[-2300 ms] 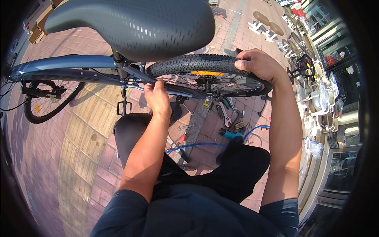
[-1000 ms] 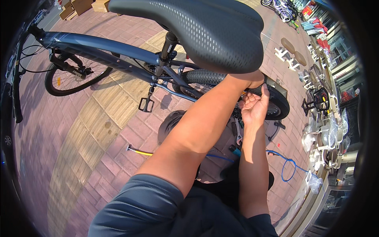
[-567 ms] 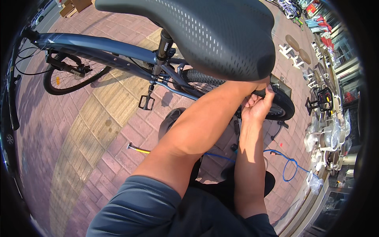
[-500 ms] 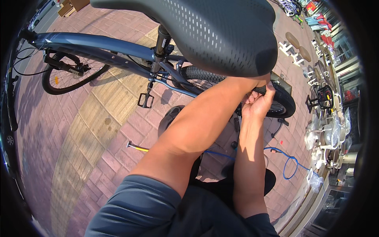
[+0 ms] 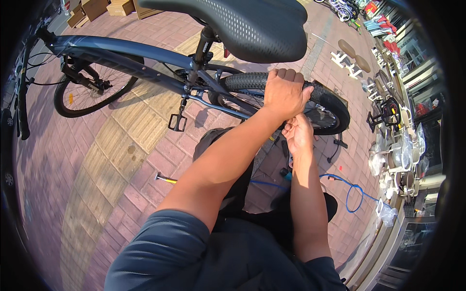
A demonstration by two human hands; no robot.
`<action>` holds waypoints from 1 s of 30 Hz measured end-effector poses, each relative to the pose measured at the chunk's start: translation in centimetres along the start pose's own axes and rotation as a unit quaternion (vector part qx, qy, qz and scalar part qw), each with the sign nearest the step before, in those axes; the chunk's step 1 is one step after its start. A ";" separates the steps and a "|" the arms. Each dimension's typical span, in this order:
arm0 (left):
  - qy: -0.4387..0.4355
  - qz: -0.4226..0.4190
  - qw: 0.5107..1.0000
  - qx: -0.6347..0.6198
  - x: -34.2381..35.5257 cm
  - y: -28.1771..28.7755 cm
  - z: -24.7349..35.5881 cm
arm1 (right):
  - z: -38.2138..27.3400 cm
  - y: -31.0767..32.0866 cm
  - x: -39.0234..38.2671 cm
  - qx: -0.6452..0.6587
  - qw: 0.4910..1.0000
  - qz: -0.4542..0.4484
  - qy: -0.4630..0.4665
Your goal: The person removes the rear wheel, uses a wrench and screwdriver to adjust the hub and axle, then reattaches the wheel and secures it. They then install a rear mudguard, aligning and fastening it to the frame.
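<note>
A blue bicycle frame (image 5: 126,47) lies across the upper view with a black saddle (image 5: 257,29) and a black-tired rear wheel (image 5: 335,109). My left hand (image 5: 284,94) is closed over the top of that tire, fingers curled across the tread below the saddle. Just beneath it, at the near side of the wheel, my right hand (image 5: 298,131) has curled fingers, palm up; whatever is in them is hidden behind both hands. A black pedal (image 5: 177,121) hangs left of my forearms.
Cardboard boxes (image 5: 119,7) stand at top left. A yellow-tubed pump (image 5: 167,179) and a looped blue hose (image 5: 354,196) lie on paving (image 5: 121,203). White stands (image 5: 407,155) and plastic-wrapped parts crowd the shopfront at right, and small bicycles (image 5: 342,9) are beyond.
Since half a second ago my left hand has moved left and come out from under the saddle onto the tire top. My right hand has shifted slightly down and left. The saddle appears higher in view.
</note>
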State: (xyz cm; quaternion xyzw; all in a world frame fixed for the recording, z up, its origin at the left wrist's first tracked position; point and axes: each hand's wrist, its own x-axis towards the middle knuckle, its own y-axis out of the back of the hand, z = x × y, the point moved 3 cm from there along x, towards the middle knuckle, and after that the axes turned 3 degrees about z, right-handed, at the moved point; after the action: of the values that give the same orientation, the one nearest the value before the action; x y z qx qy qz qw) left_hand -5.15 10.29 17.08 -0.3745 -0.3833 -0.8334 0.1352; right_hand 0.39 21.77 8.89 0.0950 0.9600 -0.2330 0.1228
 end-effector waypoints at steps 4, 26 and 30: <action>-0.032 0.078 0.996 0.012 -1.9 0.2 0.1 | 0.5 3.8 -0.9 -0.156 0.987 0.004 -0.029; -0.030 0.053 0.993 0.097 -2.2 -1.4 -0.4 | -0.7 9.2 -2.2 -0.490 0.862 -0.125 0.038; -0.042 0.061 0.994 0.080 -2.4 -1.2 -0.3 | 0.4 9.9 -2.1 -0.533 0.833 -0.143 0.029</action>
State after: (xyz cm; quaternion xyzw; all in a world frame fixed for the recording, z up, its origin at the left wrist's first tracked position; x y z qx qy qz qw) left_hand -4.31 10.72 14.60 -0.4199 -0.4308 -0.7735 0.1994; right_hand 4.82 29.98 4.95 -0.1169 0.9412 0.3032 0.0924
